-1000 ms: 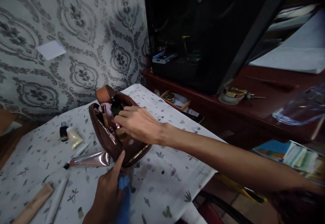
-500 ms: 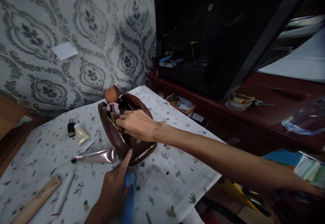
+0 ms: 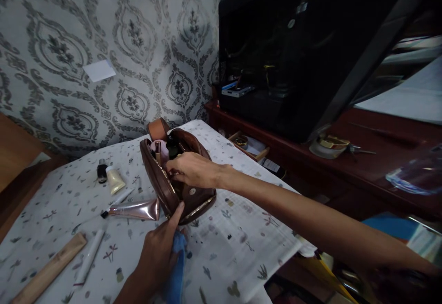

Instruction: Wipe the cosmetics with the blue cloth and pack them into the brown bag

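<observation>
A brown leather bag (image 3: pixel 155 166) lies unzipped on the patterned cloth, its tan strap (image 3: pixel 158 129) at the back. My right hand (image 3: pixel 193 169) reaches into its opening with fingers bent together; what they hold, if anything, is hidden. Beside those fingers a tube with a dark cap (image 3: pixel 158 152) and a pink item (image 3: pixel 164 149) stick up inside the bag. My left hand (image 3: pixel 157 249) touches the bag's near corner with its stretched index fingertip; its other fingers are mostly hidden. Next to that hand shows something blue (image 3: pixel 177 267), possibly fabric.
Left of the bag lie a shiny pink tube (image 3: pixel 136 209), a cream tube (image 3: pixel 114 180), a small black bottle (image 3: pixel 101 171), a white pen-like stick (image 3: pixel 89 258) and a long beige packet (image 3: pixel 50 272). A black television (image 3: pixel 297 65) stands on the dark red cabinet (image 3: pixel 366 138) at right.
The view has shifted slightly, so everything sits a little further right. My right hand remains in the bag, its fingers slightly moved. My left fingertip stays on the bag's corner.
</observation>
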Demonstrator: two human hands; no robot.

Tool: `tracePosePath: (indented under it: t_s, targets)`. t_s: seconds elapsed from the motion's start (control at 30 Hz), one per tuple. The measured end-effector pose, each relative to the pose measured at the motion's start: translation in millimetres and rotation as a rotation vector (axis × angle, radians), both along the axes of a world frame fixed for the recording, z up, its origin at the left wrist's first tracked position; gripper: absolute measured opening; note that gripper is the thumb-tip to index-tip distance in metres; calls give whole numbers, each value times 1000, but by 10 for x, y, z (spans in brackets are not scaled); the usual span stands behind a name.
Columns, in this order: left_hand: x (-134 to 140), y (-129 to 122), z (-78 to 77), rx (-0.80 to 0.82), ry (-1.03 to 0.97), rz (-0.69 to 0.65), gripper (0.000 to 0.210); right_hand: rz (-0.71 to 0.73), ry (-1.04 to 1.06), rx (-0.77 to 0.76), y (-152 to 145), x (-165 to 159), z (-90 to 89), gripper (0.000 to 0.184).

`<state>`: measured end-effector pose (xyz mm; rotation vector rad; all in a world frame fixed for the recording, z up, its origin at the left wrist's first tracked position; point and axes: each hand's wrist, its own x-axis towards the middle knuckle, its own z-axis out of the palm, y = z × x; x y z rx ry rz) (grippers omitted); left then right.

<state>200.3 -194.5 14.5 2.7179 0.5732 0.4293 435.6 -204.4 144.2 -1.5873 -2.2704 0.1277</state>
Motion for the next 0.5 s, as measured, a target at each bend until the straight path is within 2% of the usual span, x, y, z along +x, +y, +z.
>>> tracePosePath:
  t_s: [0.23,0.33,0.5]
  targets:
    - [33,-17,23,-7,-30,-14,95,-193,343,174,-319,5,68,16]
    - [42,-11,44,-2,-32,-28,93,-199,383,187,-426,-62,-40,18]
    - [50,-4,120,27,-42,-59,82,-97,274,314,-448,-172,-324,21]
